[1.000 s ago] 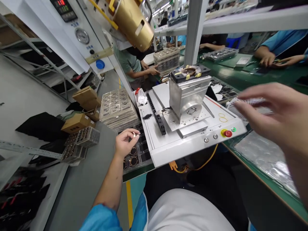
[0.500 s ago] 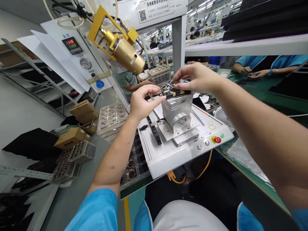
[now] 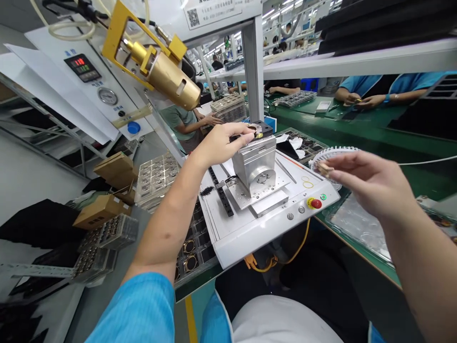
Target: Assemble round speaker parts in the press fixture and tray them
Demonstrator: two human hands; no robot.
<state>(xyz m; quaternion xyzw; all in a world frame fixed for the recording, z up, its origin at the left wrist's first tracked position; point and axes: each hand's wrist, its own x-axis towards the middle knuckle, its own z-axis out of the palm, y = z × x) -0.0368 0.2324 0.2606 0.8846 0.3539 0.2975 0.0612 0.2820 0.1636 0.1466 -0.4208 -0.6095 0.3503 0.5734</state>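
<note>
My left hand (image 3: 226, 140) reaches over a silver metal fixture block (image 3: 255, 166), its thumb and fingers closed at the dark top plate (image 3: 264, 127). A small part with a gold edge shows by those fingertips, but what they grip is mostly hidden. To the right, my right hand (image 3: 378, 183) pinches a small gold-coloured part (image 3: 324, 168) in front of a white fan (image 3: 337, 152). The block stands on the white machine base (image 3: 228, 240). Above and to its left hangs a brass-coloured cylinder head (image 3: 174, 83).
A black strip (image 3: 222, 193) and thin yellow rings (image 3: 307, 183) lie on the base. On its front edge sits a red stop button (image 3: 316, 204). Stacked clear trays (image 3: 155, 178) stand at left. A tray with round parts (image 3: 191, 262) lies below my left forearm. Co-workers sit across the bench.
My right hand has left the fixture top and moved right, towards the fan, with a small gold-coloured part in its fingers. My left hand stays at the fixture. The view has shifted slightly.
</note>
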